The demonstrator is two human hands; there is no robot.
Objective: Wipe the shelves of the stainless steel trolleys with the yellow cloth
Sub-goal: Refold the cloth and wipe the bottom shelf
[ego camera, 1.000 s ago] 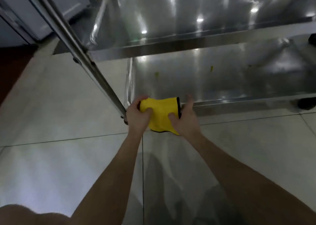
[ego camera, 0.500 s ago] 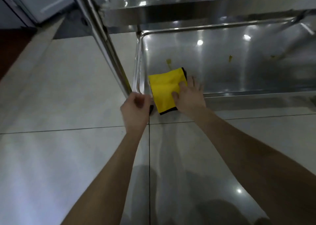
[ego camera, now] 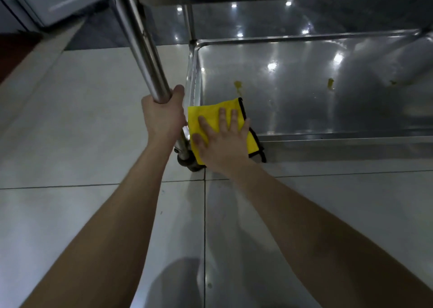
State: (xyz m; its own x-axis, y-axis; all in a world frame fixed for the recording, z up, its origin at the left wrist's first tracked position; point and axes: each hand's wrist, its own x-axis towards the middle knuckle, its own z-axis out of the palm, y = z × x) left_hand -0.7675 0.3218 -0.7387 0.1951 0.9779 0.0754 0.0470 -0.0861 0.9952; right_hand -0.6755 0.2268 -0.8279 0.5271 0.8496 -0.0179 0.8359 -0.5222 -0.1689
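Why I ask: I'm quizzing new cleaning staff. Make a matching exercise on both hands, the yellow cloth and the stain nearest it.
1 left hand
2 right hand
3 yellow cloth
4 nearest stain

A draped over the near-left corner of the bottom shelf
B grips the trolley post
C presses flat on the cloth
D on the shelf just beyond the cloth

Pairs: 1-B, 2-C, 3-A, 4-D.

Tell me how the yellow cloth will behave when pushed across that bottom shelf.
Probably floppy: the yellow cloth drapes over the shelf's front rim instead of bridging it. It should glide easily, since the steel looks glossy and the right hand presses it flat. It may bunch at the yellow smear ahead.
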